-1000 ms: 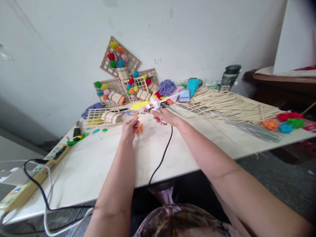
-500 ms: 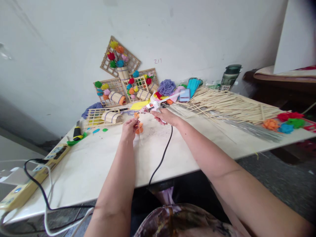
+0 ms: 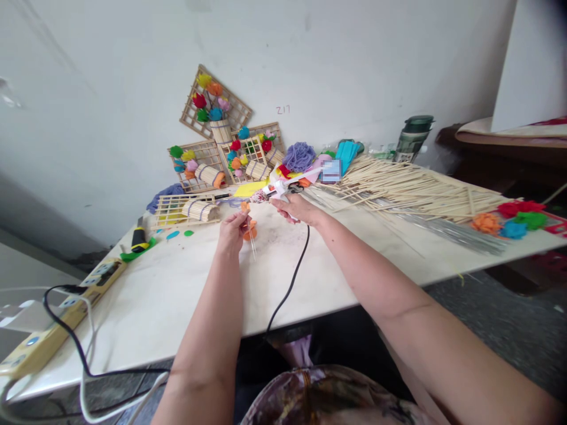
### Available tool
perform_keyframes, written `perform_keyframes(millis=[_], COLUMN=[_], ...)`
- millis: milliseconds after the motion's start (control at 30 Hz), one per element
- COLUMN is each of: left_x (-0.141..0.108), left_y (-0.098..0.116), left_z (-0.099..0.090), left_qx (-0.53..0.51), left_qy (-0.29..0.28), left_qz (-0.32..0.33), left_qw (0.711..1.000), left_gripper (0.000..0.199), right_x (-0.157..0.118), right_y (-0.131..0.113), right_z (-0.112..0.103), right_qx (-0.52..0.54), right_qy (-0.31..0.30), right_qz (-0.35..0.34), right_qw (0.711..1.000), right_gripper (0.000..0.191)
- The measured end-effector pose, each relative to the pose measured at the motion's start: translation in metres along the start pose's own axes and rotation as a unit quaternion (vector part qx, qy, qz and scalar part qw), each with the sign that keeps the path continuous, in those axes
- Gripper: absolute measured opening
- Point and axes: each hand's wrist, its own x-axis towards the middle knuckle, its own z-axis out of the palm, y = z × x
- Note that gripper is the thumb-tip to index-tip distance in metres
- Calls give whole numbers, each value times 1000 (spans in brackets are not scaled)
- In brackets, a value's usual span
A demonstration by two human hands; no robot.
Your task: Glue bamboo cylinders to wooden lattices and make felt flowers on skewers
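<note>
- Clearly, a small orange piece [image 3: 245, 206] and thin wires [image 3: 253, 245] are pinched in the fingertips of the left hand [image 3: 234, 229], the wires hanging below the grip.
- A white glue gun [image 3: 278, 189] is grasped in the right hand [image 3: 293, 206]; its nozzle is pointed toward the pinch, though whether contact is made cannot be told.
- Fingers could be burned, since the nozzle is held so near the left grip; the piece could be stuck on crookedly if the light pinch slips; the gun could be tugged by its black cord [image 3: 291, 286], draped below the right grip.
- Counted: one gun, one orange piece pinched, seemingly two wires; more orange material [image 3: 250, 232] is seen just beside the left grip, its count unclear. Beyond the grips, five lattice frames [image 3: 183, 203] are seen, and one purple yarn ball [image 3: 299, 157].
</note>
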Motion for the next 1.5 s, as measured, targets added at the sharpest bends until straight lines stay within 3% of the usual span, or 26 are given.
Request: perform_keyframes(millis=[633, 867, 1500], left_x=[-1, -2, -1], left_y=[2, 3, 1], left_z=[1, 3, 1], left_qx=[-3, 2, 5], left_qy=[1, 7, -5], left_qz=[1, -5, 3], left_qw=[1000, 1000, 1000], left_gripper=[23, 24, 23], right_x=[-4, -5, -3], right_y=[-8, -11, -6], right_z=[1, 2, 0], right_qx=[-23, -9, -31], right_qy=[-12, 12, -8], right_qz=[12, 25, 8], right_qw=[1000, 1000, 999], right_gripper=[27, 26, 33])
